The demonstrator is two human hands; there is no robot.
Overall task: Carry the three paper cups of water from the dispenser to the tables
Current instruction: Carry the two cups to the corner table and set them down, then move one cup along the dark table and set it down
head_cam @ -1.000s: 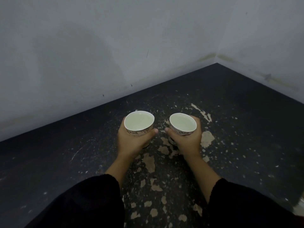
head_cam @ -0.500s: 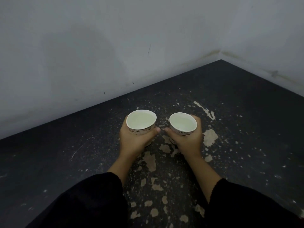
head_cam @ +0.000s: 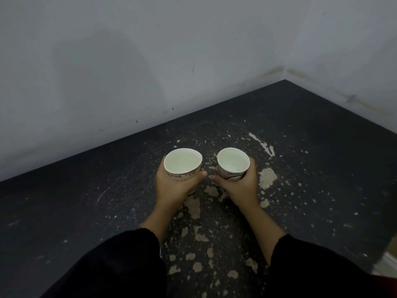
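Two white paper cups with printed lettering are in view, both holding water. My left hand [head_cam: 176, 187] is wrapped around the left cup [head_cam: 183, 162], upright, above the black table [head_cam: 322, 168]. My right hand [head_cam: 238, 186] grips the right cup [head_cam: 233, 162] beside it, a small gap between the two cups. Whether the cup bottoms touch the table is hidden by my hands. Black sleeves cover both forearms. No third cup and no dispenser is in view.
The black tabletop is worn, with pale chipped patches around my hands. It fits into a corner of grey walls [head_cam: 129, 61] at the back and right. A pale floor strip [head_cam: 388, 263] shows past the table's right edge.
Both hands keep their cups and stay side by side. The view has shifted slightly, and the cups sit a little lower toward the tabletop.
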